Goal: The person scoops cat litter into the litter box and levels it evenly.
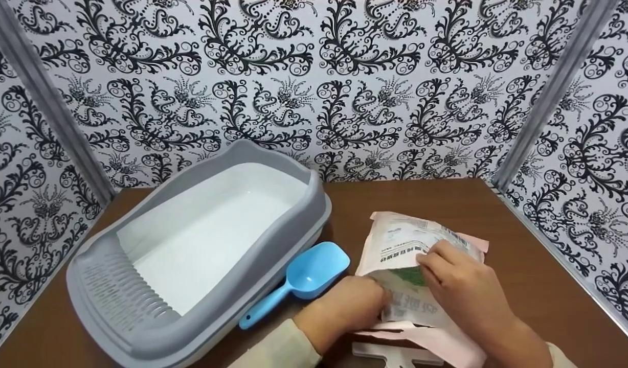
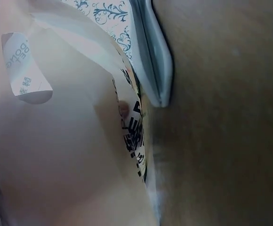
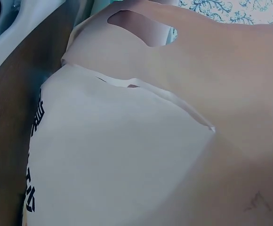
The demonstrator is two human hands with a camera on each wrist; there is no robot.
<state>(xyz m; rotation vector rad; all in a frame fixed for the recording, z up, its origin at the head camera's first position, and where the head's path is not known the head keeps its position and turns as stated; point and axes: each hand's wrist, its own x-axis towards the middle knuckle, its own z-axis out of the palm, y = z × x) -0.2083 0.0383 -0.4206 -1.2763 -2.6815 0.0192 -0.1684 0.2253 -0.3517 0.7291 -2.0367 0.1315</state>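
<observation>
A pink and white printed bag with a green patch lies on the table at the right, its torn edge toward me. My left hand has its fingers curled at the bag's left side, fingertips hidden. On the bag's right side, my right hand pinches the film with bent fingers. The bag's pale surface fills much of the left wrist view. In the right wrist view, its white panel and an oval handle hole show; no fingers are visible in either wrist view.
A grey and white litter box takes up the table's left side. Beside it lies a blue scoop, close to my left forearm. A white plastic piece lies at the front edge. Patterned walls enclose the brown table.
</observation>
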